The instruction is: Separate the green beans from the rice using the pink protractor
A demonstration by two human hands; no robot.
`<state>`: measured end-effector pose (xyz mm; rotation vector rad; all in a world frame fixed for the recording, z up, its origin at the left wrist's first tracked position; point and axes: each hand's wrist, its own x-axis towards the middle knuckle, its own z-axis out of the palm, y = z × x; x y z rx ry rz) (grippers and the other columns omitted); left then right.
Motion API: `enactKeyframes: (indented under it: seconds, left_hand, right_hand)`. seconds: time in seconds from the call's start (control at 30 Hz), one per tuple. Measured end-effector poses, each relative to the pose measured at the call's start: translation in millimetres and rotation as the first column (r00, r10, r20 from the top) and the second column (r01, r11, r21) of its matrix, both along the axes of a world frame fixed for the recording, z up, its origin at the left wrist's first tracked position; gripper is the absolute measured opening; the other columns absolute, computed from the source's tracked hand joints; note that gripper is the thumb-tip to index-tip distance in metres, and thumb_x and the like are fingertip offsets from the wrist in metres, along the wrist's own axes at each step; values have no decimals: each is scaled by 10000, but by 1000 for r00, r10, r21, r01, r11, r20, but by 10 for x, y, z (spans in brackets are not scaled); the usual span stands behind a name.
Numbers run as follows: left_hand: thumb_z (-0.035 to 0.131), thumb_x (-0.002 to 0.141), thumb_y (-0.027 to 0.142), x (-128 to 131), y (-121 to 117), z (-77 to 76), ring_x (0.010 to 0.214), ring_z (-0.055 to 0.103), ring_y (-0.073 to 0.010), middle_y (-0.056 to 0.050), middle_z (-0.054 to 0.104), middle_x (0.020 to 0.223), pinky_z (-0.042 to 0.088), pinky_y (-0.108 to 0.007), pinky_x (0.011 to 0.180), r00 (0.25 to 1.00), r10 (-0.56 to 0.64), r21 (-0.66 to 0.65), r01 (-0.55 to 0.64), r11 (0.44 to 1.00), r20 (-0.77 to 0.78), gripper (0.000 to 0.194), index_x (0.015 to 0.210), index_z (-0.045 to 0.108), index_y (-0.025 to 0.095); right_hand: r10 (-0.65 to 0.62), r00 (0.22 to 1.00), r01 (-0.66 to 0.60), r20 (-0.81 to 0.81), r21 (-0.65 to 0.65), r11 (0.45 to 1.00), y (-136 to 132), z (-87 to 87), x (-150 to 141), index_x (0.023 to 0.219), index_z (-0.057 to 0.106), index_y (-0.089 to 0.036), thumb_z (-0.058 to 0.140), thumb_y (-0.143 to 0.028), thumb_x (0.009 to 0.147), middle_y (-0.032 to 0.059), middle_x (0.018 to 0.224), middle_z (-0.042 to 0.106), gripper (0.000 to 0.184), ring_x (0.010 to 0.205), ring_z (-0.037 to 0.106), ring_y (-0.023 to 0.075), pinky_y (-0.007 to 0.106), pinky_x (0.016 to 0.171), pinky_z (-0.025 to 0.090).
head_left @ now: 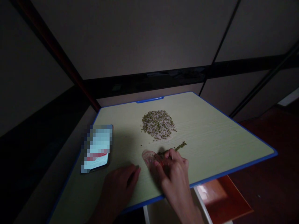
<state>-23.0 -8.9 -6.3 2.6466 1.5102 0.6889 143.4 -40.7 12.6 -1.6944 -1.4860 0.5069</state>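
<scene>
A mixed pile [158, 124] of small green beans and pale grains lies on the pale green table [210, 137] with a blue edge. A short row of green beans [178, 147] lies to the front right of it. My right hand [174, 171] rests on the table with fingers curled, holding what looks like a clear plastic protractor-like piece [149, 158] beside the row. My left hand [120, 185] lies on the table to the left of it, fingers bent down against the top, holding nothing visible.
A phone [97, 148] with a lit screen lies at the table's left edge. An orange stool or seat [224, 199] stands under the table's front right edge. Dim walls with dark frames stand behind the table.
</scene>
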Motion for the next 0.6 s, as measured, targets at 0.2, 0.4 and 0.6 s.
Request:
enactKeyframes:
  seconds: [0.2,0.4,0.6]
  left_hand:
    - [343,876,376,23,-4,17,459,532,-91,46,576,530,354,-217,460,1000,13,-22,-12,1000,23,375,590,528,217]
    - [356,864,375,33,8,43,453,526,-90,42,576,526,352,-215,463,999,29,-52,-27,998,33,367,581,525,216]
    - [342,865,378,36,5,46,429,518,-92,43,563,496,344,-216,447,999,32,-43,-30,999,43,391,555,513,215]
  right_hand:
    - [-46,995,49,92,-33,998,3,7,-17,743,694,-206,520,-192,775,56,799,572,177,835,514,264,406,744,311]
    - [-82,986,86,146,-25,996,-9,19,9,617,655,-171,551,-204,760,76,810,596,180,844,526,269,403,759,335]
    - [-82,980,89,182,-30,996,17,-2,82,586,650,-183,555,-208,767,67,768,604,207,807,537,263,393,731,332]
